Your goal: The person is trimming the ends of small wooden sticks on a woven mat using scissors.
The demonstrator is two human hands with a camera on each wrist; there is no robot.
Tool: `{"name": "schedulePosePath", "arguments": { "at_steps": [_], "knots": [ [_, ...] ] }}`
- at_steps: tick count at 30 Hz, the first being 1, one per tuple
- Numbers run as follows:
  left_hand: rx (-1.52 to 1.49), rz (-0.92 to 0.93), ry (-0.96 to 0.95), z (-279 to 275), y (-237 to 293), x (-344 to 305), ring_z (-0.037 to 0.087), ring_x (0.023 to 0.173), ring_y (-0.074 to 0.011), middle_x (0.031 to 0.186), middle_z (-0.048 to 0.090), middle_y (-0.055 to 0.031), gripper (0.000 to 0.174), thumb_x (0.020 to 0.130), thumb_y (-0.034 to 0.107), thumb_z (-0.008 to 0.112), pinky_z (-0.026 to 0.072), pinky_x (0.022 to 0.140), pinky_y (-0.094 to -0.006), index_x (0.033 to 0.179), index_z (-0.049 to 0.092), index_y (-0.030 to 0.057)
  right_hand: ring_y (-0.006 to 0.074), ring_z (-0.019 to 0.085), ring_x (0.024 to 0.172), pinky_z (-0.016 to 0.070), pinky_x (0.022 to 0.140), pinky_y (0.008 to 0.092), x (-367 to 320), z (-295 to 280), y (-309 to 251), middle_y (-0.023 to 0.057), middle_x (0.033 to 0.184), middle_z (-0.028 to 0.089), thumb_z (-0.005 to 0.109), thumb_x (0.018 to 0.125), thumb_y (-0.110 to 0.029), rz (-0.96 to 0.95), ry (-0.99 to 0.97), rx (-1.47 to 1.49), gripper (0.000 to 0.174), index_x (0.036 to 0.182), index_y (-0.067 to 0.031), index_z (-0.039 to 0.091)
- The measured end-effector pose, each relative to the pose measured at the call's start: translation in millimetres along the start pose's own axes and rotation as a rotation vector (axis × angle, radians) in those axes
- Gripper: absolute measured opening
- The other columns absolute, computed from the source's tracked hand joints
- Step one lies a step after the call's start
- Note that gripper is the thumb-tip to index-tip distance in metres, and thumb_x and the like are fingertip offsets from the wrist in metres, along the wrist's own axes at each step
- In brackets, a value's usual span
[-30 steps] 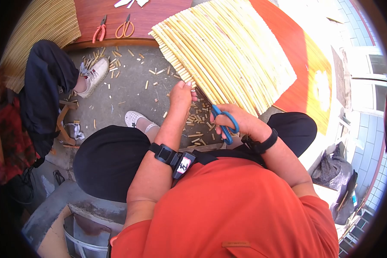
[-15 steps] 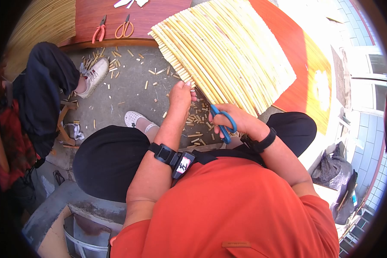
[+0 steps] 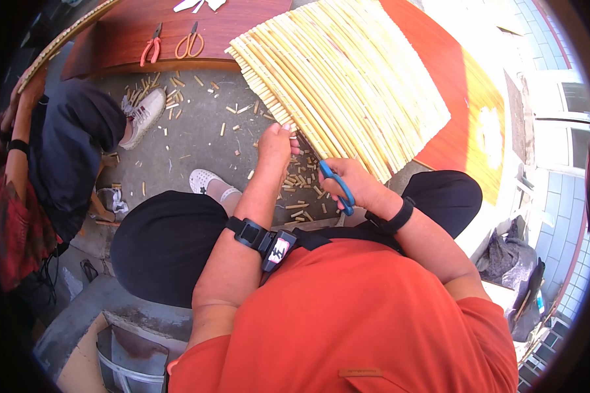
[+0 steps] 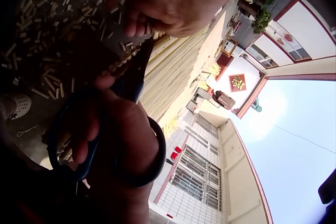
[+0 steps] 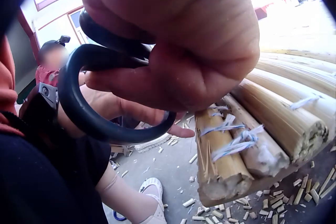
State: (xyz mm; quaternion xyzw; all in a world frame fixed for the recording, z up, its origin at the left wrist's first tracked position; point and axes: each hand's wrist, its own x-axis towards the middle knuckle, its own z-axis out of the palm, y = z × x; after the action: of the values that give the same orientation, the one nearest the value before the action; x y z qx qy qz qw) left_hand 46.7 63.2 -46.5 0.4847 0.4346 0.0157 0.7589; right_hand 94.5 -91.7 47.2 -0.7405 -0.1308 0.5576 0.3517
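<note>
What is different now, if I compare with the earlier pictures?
The left-side mat swung up edge-on, uncovering more of the tabletop. The blue scissors in the right hand look more closed. The left hand, large mat and pliers stayed.

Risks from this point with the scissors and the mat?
- Fingers: the scissors in the right hand seem to aim along the mat's edge at the left hand; a slip might nick it.
- Ties: twine knots sit by the cut ends; a stray snip may loosen stalks.
- Support: the mat overhangs the floor and might tip or shift.
</note>
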Motion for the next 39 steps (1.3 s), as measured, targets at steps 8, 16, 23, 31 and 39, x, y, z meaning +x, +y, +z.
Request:
{"name": "schedulePosePath", "arguments": {
  "at_steps": [8, 16, 23, 31, 39],
  "knots": [
    [0.014, -0.006, -0.027, -1.7, 2.5, -3.7, 0.053, 0.054, -0.0105, 0.070, 0.057, -0.0009, 0.020, 0.095, 0.020, 0.046, 0.0411, 0.051, -0.0228, 0.095, 0.060, 0.0061, 0.0117, 0.054, 0.047, 0.0444, 0.043, 0.0249, -8.2, -1.1, -4.2, 0.0041, 0.061, 0.054, 0.052, 0.081, -0.012, 0.046, -0.041, 0.004, 0.011, 0.086, -0.0029, 0.052],
    [-0.031, 0.020, 0.001, 0.2, 0.0, -0.3, 0.052, 0.054, -0.0093, 0.072, 0.056, -0.0013, 0.021, 0.095, 0.018, 0.045, 0.0460, 0.050, -0.0226, 0.094, 0.059, 0.0034, 0.0130, 0.058, 0.054, 0.0470, 0.049, 0.0248, -13.8, -6.1, -7.7, 0.0073, 0.069, 0.060, 0.050, 0.081, -0.015, 0.065, -0.182, 0.072, 0.018, 0.094, -0.0023, 0.052],
    [0.003, -0.011, 0.016, 0.2, 6.9, -5.4, 0.051, 0.055, -0.0110, 0.074, 0.055, -0.0051, 0.021, 0.095, 0.015, 0.045, 0.0454, 0.047, -0.0248, 0.094, 0.058, -0.0014, 0.0141, 0.059, 0.055, 0.0480, 0.049, 0.0246, -5.2, -6.1, -8.4, 0.0092, 0.070, 0.061, 0.052, 0.078, -0.015, 0.077, -0.169, 0.202, 0.022, 0.095, -0.0007, 0.052],
    [-0.006, 0.016, -0.014, -1.3, 0.7, -0.5, 0.051, 0.056, -0.0100, 0.073, 0.055, -0.0021, 0.020, 0.095, 0.017, 0.045, 0.0460, 0.049, -0.0240, 0.093, 0.058, 0.0021, 0.0143, 0.059, 0.054, 0.0487, 0.049, 0.0251, -0.6, -3.7, -4.1, 0.0094, 0.069, 0.061, 0.052, 0.078, -0.013, 0.067, -0.170, 0.203, 0.019, 0.094, -0.0012, 0.053],
    [0.031, -0.003, -0.070, -5.8, 0.7, 2.5, 0.050, 0.056, -0.0108, 0.073, 0.054, -0.0027, 0.020, 0.095, 0.017, 0.046, 0.0466, 0.049, -0.0252, 0.093, 0.058, 0.0017, 0.0115, 0.053, 0.045, 0.0448, 0.042, 0.0244, 2.0, 1.1, -1.4, 0.0022, 0.059, 0.051, 0.051, 0.081, -0.011, 0.044, -0.086, 0.116, 0.010, 0.088, -0.0038, 0.053]
  ]
}}
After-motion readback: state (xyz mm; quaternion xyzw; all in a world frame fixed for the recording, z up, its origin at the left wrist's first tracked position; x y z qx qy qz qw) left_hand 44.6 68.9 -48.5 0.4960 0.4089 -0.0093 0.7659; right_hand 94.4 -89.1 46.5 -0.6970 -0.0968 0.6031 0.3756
